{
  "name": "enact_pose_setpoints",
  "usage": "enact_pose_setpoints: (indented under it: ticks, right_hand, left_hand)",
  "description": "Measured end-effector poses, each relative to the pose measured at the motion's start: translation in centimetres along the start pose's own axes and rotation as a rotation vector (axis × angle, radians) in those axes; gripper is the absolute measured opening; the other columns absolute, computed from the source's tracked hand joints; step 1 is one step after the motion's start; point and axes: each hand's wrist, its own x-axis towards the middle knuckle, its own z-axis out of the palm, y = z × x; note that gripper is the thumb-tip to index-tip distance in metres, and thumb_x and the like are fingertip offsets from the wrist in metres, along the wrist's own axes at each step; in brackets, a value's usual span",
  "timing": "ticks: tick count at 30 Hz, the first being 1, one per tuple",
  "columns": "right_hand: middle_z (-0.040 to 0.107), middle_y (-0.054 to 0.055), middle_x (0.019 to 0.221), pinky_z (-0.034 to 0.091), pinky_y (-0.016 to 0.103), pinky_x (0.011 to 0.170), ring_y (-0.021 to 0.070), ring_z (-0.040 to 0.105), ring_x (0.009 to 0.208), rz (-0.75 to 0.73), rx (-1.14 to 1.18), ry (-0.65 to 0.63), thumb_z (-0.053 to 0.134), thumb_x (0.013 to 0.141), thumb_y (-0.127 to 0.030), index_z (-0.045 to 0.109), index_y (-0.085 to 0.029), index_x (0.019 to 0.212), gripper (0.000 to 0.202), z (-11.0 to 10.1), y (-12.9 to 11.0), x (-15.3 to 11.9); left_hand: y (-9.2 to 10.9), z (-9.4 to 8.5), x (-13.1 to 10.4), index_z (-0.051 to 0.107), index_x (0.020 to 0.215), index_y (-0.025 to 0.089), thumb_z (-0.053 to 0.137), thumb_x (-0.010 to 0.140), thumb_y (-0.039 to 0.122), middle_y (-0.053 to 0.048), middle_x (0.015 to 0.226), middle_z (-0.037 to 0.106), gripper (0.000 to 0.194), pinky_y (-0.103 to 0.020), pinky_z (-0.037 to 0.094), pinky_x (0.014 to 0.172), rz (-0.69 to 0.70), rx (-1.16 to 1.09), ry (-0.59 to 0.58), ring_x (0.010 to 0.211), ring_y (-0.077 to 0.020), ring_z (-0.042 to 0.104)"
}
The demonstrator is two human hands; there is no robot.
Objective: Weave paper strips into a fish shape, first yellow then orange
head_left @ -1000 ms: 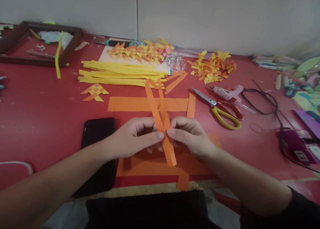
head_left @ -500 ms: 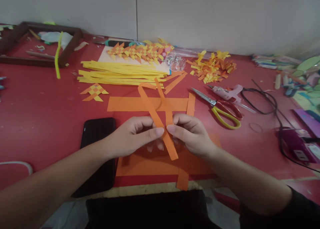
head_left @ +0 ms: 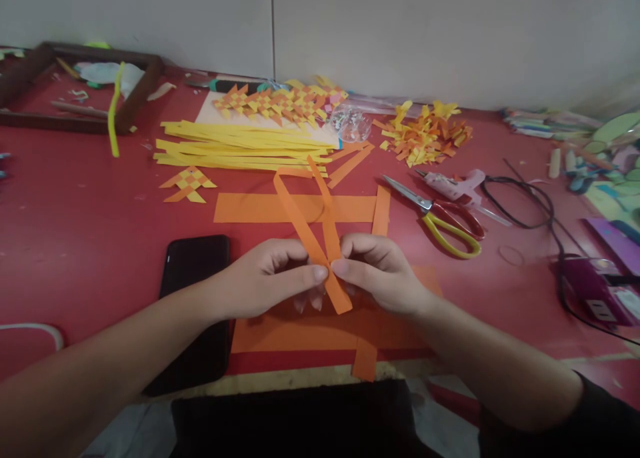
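Observation:
An orange paper strip (head_left: 296, 213) rises in a tall loop between my hands, its two parts crossing near my thumbs and one end pointing down toward me. My left hand (head_left: 280, 277) pinches it from the left, thumb on top. From the right, my right hand (head_left: 380, 271) pinches the same strip at the crossing. Beneath my hands lies a large orange sheet (head_left: 295, 331). A wide orange band (head_left: 260, 208) lies beyond them, and a narrower orange piece (head_left: 381, 211) touches its right end.
A black phone (head_left: 195, 311) lies left, below a woven paper fish (head_left: 189, 184). Yellow strips (head_left: 240, 145) and more woven fish (head_left: 280, 103) are behind. Scissors (head_left: 435, 215), a glue gun (head_left: 460, 185) and paper scraps (head_left: 425, 135) are at right. A brown frame (head_left: 145, 91) stands back left.
My hands have moved slightly down along the orange strip toward its near end. The crossing is lower, and the lower end sticks out less below my thumbs.

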Motion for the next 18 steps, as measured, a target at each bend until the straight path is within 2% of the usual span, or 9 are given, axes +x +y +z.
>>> enact_pose_setpoints:
  ticks: [5,11,15,18]
  right_hand:
    - [0.051,-0.006,0.049,0.031,0.019,0.040,0.0049,0.042,0.042,-0.035,0.007,0.041,0.070,0.083,-0.031,0.055,-0.017,0.065,0.027,0.03,0.15,0.07]
    - [0.049,-0.007,0.048,0.029,0.019,0.039,0.0044,0.041,0.041,-0.072,-0.024,0.139,0.070,0.083,-0.030,0.055,-0.018,0.066,0.026,0.36,0.10,0.39]
    - [0.049,-0.007,0.049,0.030,0.019,0.040,0.0046,0.042,0.042,-0.038,-0.018,0.148,0.069,0.084,-0.032,0.055,-0.018,0.066,0.027,0.26,0.20,0.39]
    - [0.050,-0.007,0.050,0.031,0.019,0.042,0.0045,0.042,0.044,0.000,0.020,0.093,0.069,0.084,-0.031,0.056,-0.017,0.065,0.027,0.09,0.24,0.26]
  left_hand:
    - [-0.15,-0.11,0.11,0.066,0.079,0.015,0.057,0.090,0.023,0.001,0.065,0.066,0.017,-0.014,0.046,0.051,0.019,0.000,0.032,0.055,-0.0062,0.058]
    - [-0.08,-0.16,0.11,0.063,0.081,0.015,0.054,0.092,0.041,-0.003,0.076,0.071,0.029,-0.015,0.033,0.041,-0.062,0.035,0.057,0.052,-0.0066,0.057]
    - [0.08,-0.06,0.09,0.061,0.082,0.016,0.058,0.090,0.035,-0.001,0.076,0.069,0.021,-0.014,0.033,0.040,-0.109,0.041,0.063,0.051,-0.0057,0.056]
    - [0.08,0.01,0.20,0.061,0.080,0.016,0.058,0.089,0.030,0.001,0.071,0.067,0.017,-0.015,0.036,0.043,-0.094,0.029,0.079,0.052,-0.0059,0.055]
